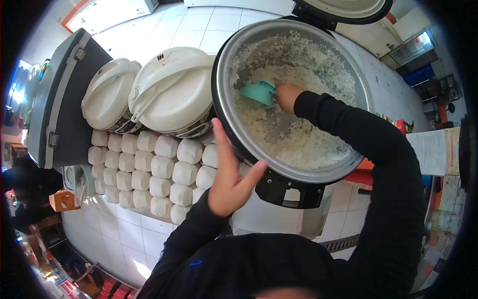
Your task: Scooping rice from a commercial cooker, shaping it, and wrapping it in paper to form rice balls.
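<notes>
A large rice cooker [242, 130] stands with its lid [351, 5] raised, cooked rice [306, 145] covering its base and clinging to its far wall. Inside the pot, my right hand [289, 98] grips a green plastic cup-like scoop [259, 92], tilted over the rice. My left hand [233, 179] is against the pot's near left outer side, thumb and fingers spread, holding nothing. Left of the cooker, white paper-wrapped bundles [161, 166] are stacked in rows.
Two white lidded rice containers [173, 89] [110, 95] stand behind the bundles, with a grey latched cooler box [63, 101] at their left. An orange crate [65, 200] lies further left, near a dark-clothed person [31, 187]. Papers [427, 151] are at the right.
</notes>
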The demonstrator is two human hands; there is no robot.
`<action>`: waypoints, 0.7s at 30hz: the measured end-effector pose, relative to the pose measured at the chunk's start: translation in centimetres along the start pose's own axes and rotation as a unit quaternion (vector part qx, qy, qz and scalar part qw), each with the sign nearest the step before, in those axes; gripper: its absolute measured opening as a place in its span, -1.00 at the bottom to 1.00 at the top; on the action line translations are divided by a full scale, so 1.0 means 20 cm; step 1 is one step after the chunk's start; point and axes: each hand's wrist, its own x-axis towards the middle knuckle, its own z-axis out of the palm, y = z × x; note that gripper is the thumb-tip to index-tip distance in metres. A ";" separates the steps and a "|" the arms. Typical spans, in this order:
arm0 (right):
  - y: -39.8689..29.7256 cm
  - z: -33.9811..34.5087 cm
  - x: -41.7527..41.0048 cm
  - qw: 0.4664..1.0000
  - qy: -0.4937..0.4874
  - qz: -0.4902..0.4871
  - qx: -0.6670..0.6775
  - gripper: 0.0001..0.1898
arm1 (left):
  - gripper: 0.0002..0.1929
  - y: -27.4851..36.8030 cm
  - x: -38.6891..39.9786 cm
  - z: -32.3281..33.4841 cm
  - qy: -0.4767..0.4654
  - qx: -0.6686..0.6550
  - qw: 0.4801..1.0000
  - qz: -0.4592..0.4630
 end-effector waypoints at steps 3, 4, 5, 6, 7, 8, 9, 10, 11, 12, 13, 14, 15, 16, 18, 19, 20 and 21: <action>-0.02 0.04 -0.09 0.995 -0.047 -0.083 -0.034 -0.80 | -0.02 0.02 0.07 0.08 -0.007 -0.095 0.994 -0.052; -0.08 -0.01 -0.13 0.989 -0.147 -0.023 0.026 -0.74 | 0.01 0.02 0.07 0.09 -0.015 -0.175 0.982 -0.071; -0.14 -0.05 -0.18 0.965 -0.244 0.034 0.086 -0.68 | 0.01 0.02 0.05 0.08 -0.022 -0.170 0.982 -0.080; -0.14 -0.08 -0.22 0.964 -0.245 0.039 0.096 -0.68 | 0.02 0.00 0.05 0.08 -0.013 -0.158 0.985 -0.070; -0.13 -0.09 -0.23 0.950 -0.282 0.035 0.130 -0.66 | 0.04 -0.01 0.05 0.09 -0.001 -0.143 0.988 -0.060; -0.12 -0.11 -0.26 0.933 -0.318 0.032 0.164 -0.63 | 0.03 -0.02 0.05 0.11 0.008 -0.160 0.985 -0.059; -0.11 -0.12 -0.29 0.932 -0.319 0.031 0.171 -0.63 | 0.03 -0.03 0.04 0.10 0.004 -0.156 0.986 -0.064; -0.10 -0.13 -0.32 0.919 -0.337 0.007 0.203 -0.61 | 0.03 -0.03 0.04 0.09 0.008 -0.150 0.987 -0.062; -0.08 -0.14 -0.34 0.905 -0.354 -0.017 0.234 -0.60 | 0.03 -0.03 0.03 0.08 0.012 -0.144 0.988 -0.059; -0.05 -0.17 -0.37 0.904 -0.355 -0.017 0.237 -0.60 | 0.04 -0.03 0.03 0.09 0.015 -0.154 0.986 -0.055; -0.01 -0.21 -0.40 0.889 -0.374 -0.022 0.264 -0.60 | 0.04 -0.03 0.03 0.10 0.012 -0.155 0.986 -0.057; 0.02 -0.24 -0.42 0.872 -0.394 -0.028 0.289 -0.60 | 0.04 -0.02 0.02 0.12 0.005 -0.157 0.986 -0.053; 0.05 -0.27 -0.41 0.871 -0.394 -0.035 0.292 -0.60 | 0.04 -0.01 0.02 0.12 0.001 -0.151 0.987 -0.050; 0.09 -0.30 -0.38 0.845 -0.424 0.002 0.325 -0.62 | 0.04 -0.02 0.03 0.11 -0.003 -0.151 0.987 -0.050; 0.15 -0.33 -0.28 0.816 -0.451 0.035 0.360 -0.64 | 0.06 -0.03 0.04 0.11 0.006 -0.139 0.988 -0.068; 0.16 -0.35 -0.22 0.898 -0.369 0.008 0.238 -0.71 | 0.06 -0.04 0.04 0.12 0.003 -0.140 0.988 -0.067; 0.18 -0.35 -0.19 0.955 -0.276 -0.018 0.108 -0.77 | 0.09 -0.05 0.03 0.12 -0.001 -0.174 0.983 -0.058; 0.18 -0.25 -0.16 0.955 -0.276 -0.019 0.107 -0.77 | 0.11 -0.06 0.03 0.13 0.000 -0.205 0.978 -0.050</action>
